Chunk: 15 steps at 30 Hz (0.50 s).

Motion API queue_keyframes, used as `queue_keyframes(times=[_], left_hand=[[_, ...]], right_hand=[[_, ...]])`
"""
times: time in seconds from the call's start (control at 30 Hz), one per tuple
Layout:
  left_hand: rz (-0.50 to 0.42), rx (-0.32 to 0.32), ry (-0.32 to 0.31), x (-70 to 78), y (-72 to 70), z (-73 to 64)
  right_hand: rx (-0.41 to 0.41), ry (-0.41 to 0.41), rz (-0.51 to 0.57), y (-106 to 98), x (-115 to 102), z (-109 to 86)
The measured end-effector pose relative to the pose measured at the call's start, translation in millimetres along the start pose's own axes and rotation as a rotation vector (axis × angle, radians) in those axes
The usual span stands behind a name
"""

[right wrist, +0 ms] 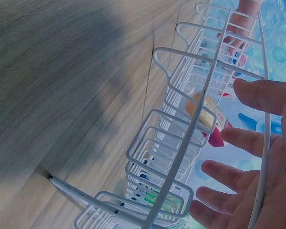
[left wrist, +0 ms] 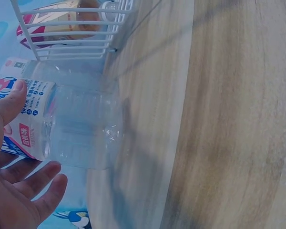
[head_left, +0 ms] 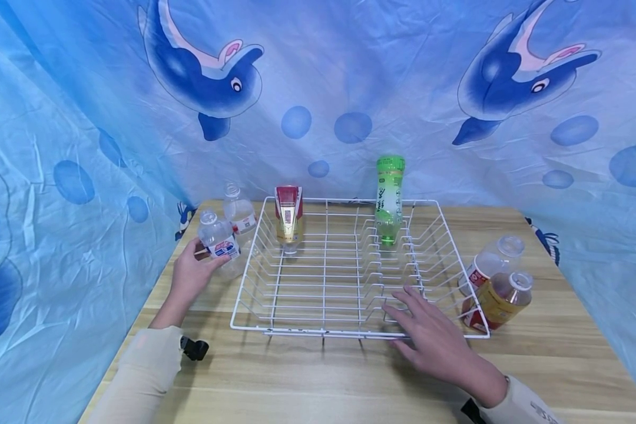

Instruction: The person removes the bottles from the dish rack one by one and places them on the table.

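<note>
A clear empty plastic bottle (head_left: 212, 233) with a blue, white and pink label stands on the table left of the white wire rack. My left hand (head_left: 192, 275) holds it, the thumb across the label (left wrist: 35, 102) and the fingers on the other side. Just behind is a second clear bottle (head_left: 238, 209) without a cap. My right hand (head_left: 437, 341) is at the rack's (head_left: 344, 335) front right, fingers spread and holding nothing; whether it touches the wire cannot be told. Two bottles stand upside down in the rack: a red and gold one (head_left: 288, 219) and a green one (head_left: 389, 197).
Right of the rack are a gold-and-red-labelled bottle (head_left: 500, 300) and a clear bottle with a red label (head_left: 503, 253). Behind the wooden table (head_left: 297, 377) hangs a blue curtain (head_left: 339, 76) printed with dolphins, which also encloses both sides.
</note>
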<state>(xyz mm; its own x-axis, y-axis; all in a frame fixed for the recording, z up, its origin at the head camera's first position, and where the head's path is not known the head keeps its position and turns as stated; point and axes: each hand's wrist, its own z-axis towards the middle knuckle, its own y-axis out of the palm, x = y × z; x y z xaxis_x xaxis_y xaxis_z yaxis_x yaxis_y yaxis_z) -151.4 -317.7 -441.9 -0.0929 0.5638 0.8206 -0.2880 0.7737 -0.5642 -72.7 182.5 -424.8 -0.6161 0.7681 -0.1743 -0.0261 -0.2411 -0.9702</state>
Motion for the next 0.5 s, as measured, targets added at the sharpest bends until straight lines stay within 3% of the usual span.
queue_keyframes(times=[0.5], left_hand=[[-0.01, -0.009, -0.019, -6.7, 5.5, 3.9]], right_hand=[[0.024, -0.017, -0.004, 0.3, -0.2, -1.0]])
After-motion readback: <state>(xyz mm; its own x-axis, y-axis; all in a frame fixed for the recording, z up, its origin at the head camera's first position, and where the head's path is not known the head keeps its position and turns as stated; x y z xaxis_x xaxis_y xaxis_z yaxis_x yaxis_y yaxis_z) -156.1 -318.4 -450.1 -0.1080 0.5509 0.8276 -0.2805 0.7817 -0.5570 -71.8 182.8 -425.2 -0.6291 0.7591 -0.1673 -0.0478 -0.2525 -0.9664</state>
